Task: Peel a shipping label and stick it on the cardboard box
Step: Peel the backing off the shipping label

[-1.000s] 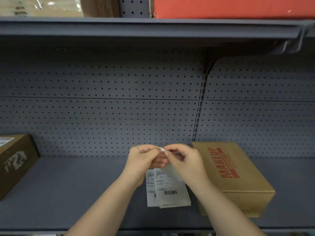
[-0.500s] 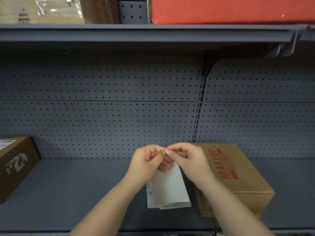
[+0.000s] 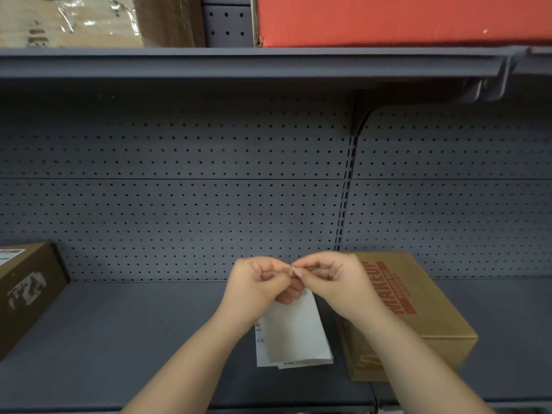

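Dark box (image 3: pixel 28 291): far left of the cardboard box, on the same grey shelf (image 3: pixel 125 339).
Left hand (image 3: pixel 260 283): just left of the cardboard box, fingers curled, pinching the top corner of the shipping label.
Shipping label (image 3: pixel 294 333): hangs from both hands, just beside the cardboard box's left side, blank side toward us.
Right hand (image 3: pixel 331 279): fingertips pinching that same corner, knuckles overlapping the box.
Cardboard box (image 3: pixel 418 312): rests on the shelf, red MAKEUP print on top.

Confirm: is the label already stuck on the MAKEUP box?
No, the label hangs pinched between both hands, apart from the MAKEUP box.
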Demonstrator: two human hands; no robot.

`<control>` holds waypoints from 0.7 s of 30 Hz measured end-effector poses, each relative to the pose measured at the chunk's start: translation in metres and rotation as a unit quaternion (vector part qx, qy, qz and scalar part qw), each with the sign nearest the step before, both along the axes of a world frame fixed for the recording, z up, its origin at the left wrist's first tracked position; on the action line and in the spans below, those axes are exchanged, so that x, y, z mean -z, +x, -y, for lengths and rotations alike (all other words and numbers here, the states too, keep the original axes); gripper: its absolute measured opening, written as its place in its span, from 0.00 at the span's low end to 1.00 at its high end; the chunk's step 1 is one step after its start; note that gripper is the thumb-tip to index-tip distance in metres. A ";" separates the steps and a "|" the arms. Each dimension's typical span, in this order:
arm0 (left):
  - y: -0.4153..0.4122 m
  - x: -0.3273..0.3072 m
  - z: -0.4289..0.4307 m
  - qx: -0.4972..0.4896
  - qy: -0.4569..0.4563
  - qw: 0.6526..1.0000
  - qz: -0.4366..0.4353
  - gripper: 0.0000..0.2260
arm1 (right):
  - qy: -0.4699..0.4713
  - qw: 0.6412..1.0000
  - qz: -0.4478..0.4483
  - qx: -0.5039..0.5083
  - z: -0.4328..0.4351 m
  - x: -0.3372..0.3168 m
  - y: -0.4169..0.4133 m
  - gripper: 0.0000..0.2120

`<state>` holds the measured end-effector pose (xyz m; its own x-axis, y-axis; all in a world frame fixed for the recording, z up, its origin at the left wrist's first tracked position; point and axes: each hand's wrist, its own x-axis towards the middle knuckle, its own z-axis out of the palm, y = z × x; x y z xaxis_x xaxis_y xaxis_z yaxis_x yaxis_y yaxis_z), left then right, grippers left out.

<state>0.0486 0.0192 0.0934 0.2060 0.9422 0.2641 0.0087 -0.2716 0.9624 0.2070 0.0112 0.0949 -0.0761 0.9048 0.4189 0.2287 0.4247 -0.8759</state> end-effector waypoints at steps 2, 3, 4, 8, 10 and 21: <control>0.000 -0.001 0.000 0.003 0.000 1.000 -0.005 0.14 | -0.004 1.000 0.012 -0.003 -0.002 0.000 0.002 0.10; -0.001 -0.001 0.000 0.003 0.000 1.000 -0.007 0.14 | -0.005 1.000 0.021 -0.002 -0.002 -0.001 0.002 0.09; -0.001 -0.001 0.000 0.002 -0.001 1.000 -0.007 0.13 | -0.005 1.000 0.028 -0.001 -0.003 -0.001 0.002 0.08; -0.001 -0.002 -0.002 0.004 -0.002 1.000 -0.010 0.12 | -0.002 0.999 0.043 0.003 -0.003 -0.001 0.001 0.09; -0.001 -0.002 -0.002 0.003 0.000 1.000 -0.016 0.12 | -0.001 0.999 0.053 0.006 -0.003 -0.001 0.000 0.10; 0.003 0.002 -0.008 -0.046 0.031 0.998 -0.040 0.07 | 0.016 0.998 0.063 0.024 -0.003 -0.006 -0.003 0.10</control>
